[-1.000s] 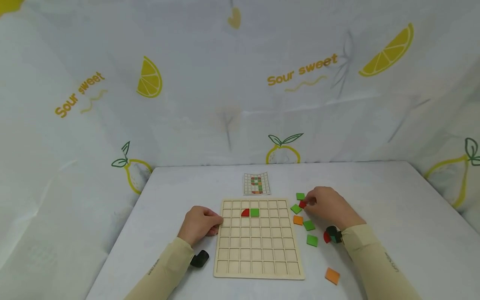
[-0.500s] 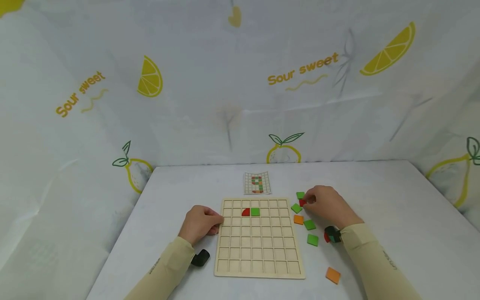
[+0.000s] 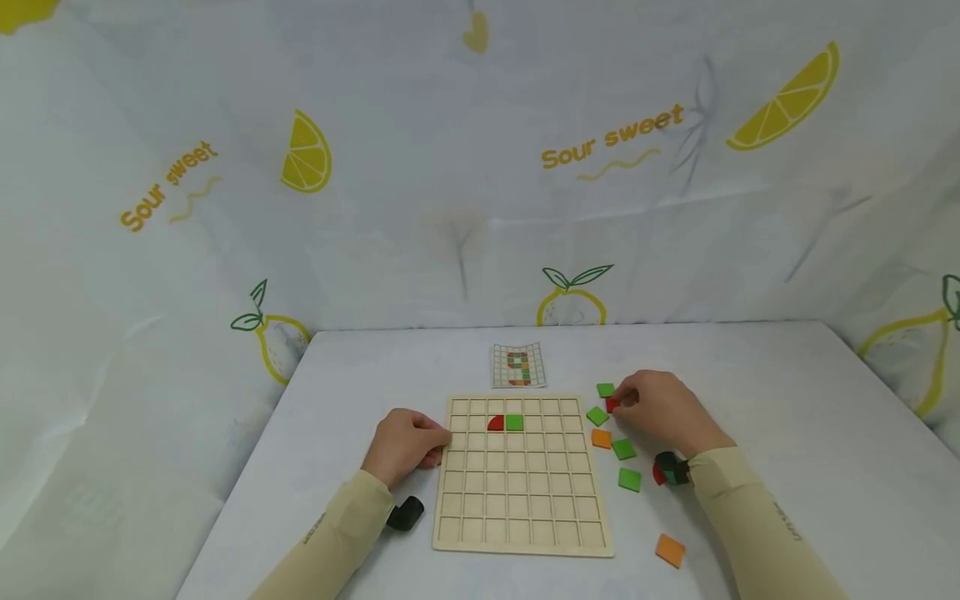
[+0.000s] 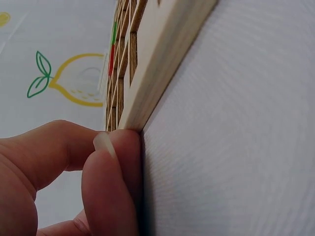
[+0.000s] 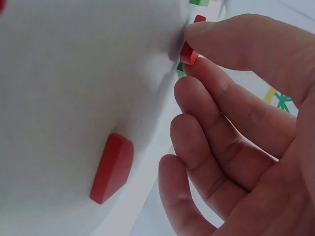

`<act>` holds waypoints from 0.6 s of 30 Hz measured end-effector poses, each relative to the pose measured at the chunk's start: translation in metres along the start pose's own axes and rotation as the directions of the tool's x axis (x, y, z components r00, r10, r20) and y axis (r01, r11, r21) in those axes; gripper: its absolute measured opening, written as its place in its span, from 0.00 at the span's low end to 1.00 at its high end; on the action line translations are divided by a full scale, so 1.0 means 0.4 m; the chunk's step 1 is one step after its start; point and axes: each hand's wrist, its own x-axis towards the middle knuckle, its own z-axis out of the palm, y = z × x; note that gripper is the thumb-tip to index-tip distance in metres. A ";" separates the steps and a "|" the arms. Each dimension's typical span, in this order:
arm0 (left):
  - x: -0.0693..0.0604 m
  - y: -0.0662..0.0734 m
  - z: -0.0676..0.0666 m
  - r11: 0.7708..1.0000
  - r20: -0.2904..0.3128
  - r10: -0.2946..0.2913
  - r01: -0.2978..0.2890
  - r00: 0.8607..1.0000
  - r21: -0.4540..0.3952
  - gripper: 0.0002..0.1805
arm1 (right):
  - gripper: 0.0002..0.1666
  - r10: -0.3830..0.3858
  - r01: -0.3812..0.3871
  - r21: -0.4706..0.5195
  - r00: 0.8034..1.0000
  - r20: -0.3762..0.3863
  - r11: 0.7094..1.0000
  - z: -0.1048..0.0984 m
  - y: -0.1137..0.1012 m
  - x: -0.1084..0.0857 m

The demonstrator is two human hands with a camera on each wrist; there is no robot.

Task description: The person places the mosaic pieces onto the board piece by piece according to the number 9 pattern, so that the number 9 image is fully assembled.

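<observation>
Grid board: a pale seven-by-seven grid board (image 3: 517,483) lies flat on the white tabletop (image 3: 360,367).
Placed tiles: in the board's second row from its far edge, a red quarter-round tile (image 3: 497,423) sits in the third cell from the left, with a green tile (image 3: 514,422) in the cell just right of it.
Left hand: the left hand (image 3: 401,446) is at the board's left edge, fingers bent, their tips together and touching the rim; whether they clamp it I cannot tell.
Right hand: the right hand (image 3: 667,408) is to the right of the board's far corner, thumb and index clamped on a red tile (image 5: 187,52); the other fingers are loosely bent beneath.
Green squares: four lie right of the board, the farthest green square (image 3: 606,390) just beside the pinched tile.
Orange squares: one orange square (image 3: 602,438) is near the board's right edge, another (image 3: 670,551) off its near right corner.
Pattern card: a printed card (image 3: 518,366) lies just beyond the board's far edge.
Backdrop: white cloth (image 3: 420,250) with lemon prints rises beyond the board.
</observation>
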 end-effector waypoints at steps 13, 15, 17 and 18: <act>-0.006 -0.011 0.001 1.000 0.012 0.006 -0.006 1.000 0.013 0.07 | 0.08 -0.048 0.047 0.037 0.999 0.025 0.998 0.038 -0.087 0.023; -0.007 -0.009 -0.001 1.000 0.013 0.009 -0.009 1.000 0.020 0.06 | 0.08 -0.061 0.060 0.032 0.998 0.019 0.998 0.045 -0.112 0.029; -0.004 -0.005 -0.002 1.000 0.009 0.019 -0.019 1.000 0.019 0.07 | 0.08 -0.070 0.069 0.036 0.998 0.009 0.997 0.047 -0.138 0.035; -0.001 -0.002 -0.002 1.000 0.006 0.025 -0.025 1.000 0.017 0.07 | 0.08 -0.074 0.073 0.039 0.997 0.009 0.997 0.047 -0.151 0.037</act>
